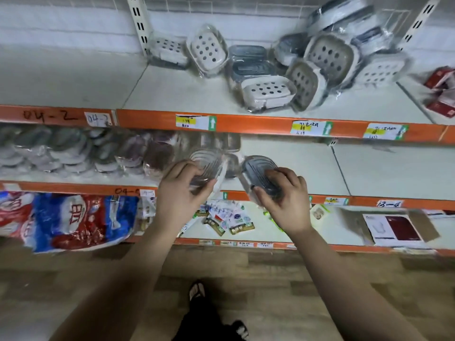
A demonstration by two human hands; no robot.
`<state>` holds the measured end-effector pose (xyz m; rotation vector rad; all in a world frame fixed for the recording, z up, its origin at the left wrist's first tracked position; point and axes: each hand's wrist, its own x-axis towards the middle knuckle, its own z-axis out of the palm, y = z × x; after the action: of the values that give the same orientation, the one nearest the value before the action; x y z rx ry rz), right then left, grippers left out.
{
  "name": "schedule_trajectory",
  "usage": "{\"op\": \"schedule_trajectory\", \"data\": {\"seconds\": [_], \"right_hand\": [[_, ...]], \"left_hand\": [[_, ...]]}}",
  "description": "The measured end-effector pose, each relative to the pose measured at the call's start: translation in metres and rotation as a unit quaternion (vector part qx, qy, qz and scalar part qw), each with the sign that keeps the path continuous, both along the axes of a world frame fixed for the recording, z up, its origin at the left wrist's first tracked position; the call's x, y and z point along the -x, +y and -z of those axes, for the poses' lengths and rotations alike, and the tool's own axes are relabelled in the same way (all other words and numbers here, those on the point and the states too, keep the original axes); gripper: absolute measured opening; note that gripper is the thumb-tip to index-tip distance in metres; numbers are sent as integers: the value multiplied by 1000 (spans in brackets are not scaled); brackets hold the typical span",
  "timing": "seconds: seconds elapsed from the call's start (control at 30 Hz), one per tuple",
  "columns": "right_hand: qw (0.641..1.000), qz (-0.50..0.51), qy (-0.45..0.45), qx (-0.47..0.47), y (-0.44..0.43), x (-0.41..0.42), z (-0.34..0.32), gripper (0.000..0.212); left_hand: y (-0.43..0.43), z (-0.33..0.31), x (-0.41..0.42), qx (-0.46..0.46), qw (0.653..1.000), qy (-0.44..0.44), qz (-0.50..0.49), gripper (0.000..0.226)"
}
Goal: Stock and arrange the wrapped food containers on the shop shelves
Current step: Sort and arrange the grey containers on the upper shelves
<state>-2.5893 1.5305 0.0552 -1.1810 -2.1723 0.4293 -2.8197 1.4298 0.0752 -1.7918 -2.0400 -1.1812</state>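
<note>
Looking down the feed, I see my left grip (178, 193) with fingers curled over the near edge of a clear wrapped container (205, 163), which sticks up beyond the fingertips. My right grip (286, 200) pinches a dark grey wrapped container (258, 168), thumb at its near end and fingers on top; it tilts up and to the left of the palm. Both containers hang in front of the middle shelf (369, 173), just beside each other; whether they touch I cannot tell. More wrapped containers (295, 70) lie piled on the top shelf (184, 94).
</note>
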Motion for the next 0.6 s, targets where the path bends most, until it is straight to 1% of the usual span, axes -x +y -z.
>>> {"op": "schedule_trajectory", "data": {"seconds": [0.13, 0.27, 0.37, 0.47, 0.6], "right_hand": [[999, 21, -18, 36, 16, -1, 34, 44], [996, 29, -56, 69, 38, 6, 70, 42], [992, 40, -80, 85, 54, 13, 100, 44], [989, 46, -105, 93, 65, 17, 125, 46], [985, 59, -126, 102, 76, 19, 151, 44]], "left_hand": [[18, 44, 4, 52, 999, 0, -2, 36], [50, 89, 16, 111, 993, -9, -32, 30], [79, 121, 26, 153, 987, -17, -43, 30], [103, 148, 39, 173, 983, -7, -59, 31], [128, 175, 56, 176, 981, 3, -76, 32]]}}
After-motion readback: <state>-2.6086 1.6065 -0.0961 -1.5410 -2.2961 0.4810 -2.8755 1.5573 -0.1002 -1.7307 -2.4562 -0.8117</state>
